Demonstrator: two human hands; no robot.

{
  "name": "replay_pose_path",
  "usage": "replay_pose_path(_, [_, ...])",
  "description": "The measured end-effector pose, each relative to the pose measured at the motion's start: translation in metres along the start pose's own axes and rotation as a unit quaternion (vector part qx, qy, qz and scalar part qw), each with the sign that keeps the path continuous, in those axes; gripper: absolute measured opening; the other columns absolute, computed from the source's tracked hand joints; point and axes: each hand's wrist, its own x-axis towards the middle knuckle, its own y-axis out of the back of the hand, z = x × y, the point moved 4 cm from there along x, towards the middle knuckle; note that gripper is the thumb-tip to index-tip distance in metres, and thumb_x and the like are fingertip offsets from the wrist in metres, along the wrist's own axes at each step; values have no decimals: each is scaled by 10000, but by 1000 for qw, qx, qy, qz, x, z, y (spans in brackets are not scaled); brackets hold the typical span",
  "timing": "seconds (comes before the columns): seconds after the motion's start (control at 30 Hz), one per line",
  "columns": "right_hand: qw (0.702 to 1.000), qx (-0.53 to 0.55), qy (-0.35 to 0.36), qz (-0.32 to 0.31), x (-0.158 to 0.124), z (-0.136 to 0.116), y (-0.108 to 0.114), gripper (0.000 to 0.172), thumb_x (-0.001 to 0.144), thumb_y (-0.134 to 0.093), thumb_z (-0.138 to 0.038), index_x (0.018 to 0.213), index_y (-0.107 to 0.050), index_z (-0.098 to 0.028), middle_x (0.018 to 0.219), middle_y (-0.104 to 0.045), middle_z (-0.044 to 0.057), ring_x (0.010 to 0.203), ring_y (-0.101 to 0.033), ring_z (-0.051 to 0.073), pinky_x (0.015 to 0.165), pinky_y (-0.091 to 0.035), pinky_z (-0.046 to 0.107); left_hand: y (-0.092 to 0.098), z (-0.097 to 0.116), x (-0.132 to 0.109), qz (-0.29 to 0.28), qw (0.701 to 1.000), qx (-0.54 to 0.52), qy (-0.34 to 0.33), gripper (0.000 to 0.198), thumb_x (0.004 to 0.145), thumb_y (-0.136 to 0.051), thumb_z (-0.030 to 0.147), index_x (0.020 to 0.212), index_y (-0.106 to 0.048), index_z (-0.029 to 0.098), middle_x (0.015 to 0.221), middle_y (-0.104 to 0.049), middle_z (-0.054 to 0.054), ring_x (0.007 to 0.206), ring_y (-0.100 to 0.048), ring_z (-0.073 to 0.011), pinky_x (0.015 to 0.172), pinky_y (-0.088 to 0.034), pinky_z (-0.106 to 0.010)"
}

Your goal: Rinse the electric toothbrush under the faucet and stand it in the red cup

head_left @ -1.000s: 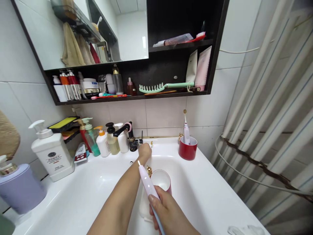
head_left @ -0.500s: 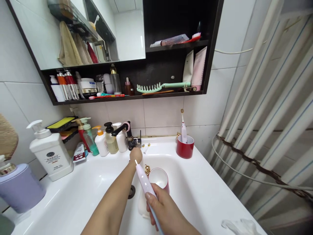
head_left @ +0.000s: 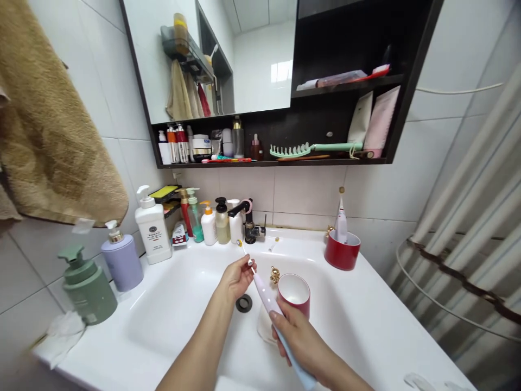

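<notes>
My right hand (head_left: pixel 299 339) is wrapped round the pink and blue handle of an electric toothbrush (head_left: pixel 271 304), which tilts up to the left over the white sink (head_left: pixel 171 304). My left hand (head_left: pixel 237 277) pinches a small brush head (head_left: pixel 244 251) at the top of the handle's metal shaft. A pink cup (head_left: pixel 293 292) stands in the basin just right of the handle, behind my right hand. The black tap (head_left: pixel 248 220) is behind my left hand.
Pump bottles (head_left: pixel 203 220) line the sink's back left edge; a green bottle (head_left: pixel 87 285) and a purple bottle (head_left: pixel 122 260) stand at left. A red cup (head_left: pixel 342 247) with another toothbrush sits back right. A brown towel (head_left: pixel 52 136) hangs left. The drain (head_left: pixel 244 303) is open.
My left hand has drawn back from the tap area to the toothbrush tip and now holds a brush head. The view has swung left, showing the towel and more bottles.
</notes>
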Motion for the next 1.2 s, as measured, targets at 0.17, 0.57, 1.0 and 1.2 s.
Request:
replay_pose_path(0.17, [1000, 10, -10, 8, 1, -1, 0, 220, 713, -314, -382, 756, -371, -174, 577, -413, -39, 370, -379, 37, 318, -307, 162, -1, -5, -1, -13, 1000, -15, -7, 94, 668, -453, 85, 576, -439, 102, 442, -471, -1, 391, -451, -45, 424, -396, -143])
replay_pose_path(0.57, [999, 30, -18, -6, 1, 0, -2, 264, 703, -321, -428, 732, -373, -170, 577, -411, -40, 361, -374, 30, 322, -300, 163, -2, -7, -1, -23, 998, 13, -51, 129, 647, -486, 92, 533, -434, 117, 454, -457, 12, 405, -442, -38, 429, -382, -136])
replay_pose_path(1.0, [999, 40, -2, 22, 4, 5, 1, 261, 705, -329, -416, 792, -381, -176, 570, -413, -40, 376, -387, 44, 335, -301, 169, -5, -11, -5, -31, 998, 44, -40, 123, 592, -556, 147, 545, -443, 133, 481, -477, 21, 441, -454, -48, 461, -374, -160])
replay_pose_path(1.2, [998, 50, 3, 31, 3, 1, 1, 264, 705, -339, -398, 819, -392, -166, 561, -407, -41, 378, -383, 43, 342, -301, 168, -9, -16, -9, -43, 997, 62, -22, 106, 622, -529, 216, 604, -492, 119, 531, -496, 3, 487, -481, -66, 493, -385, -185])
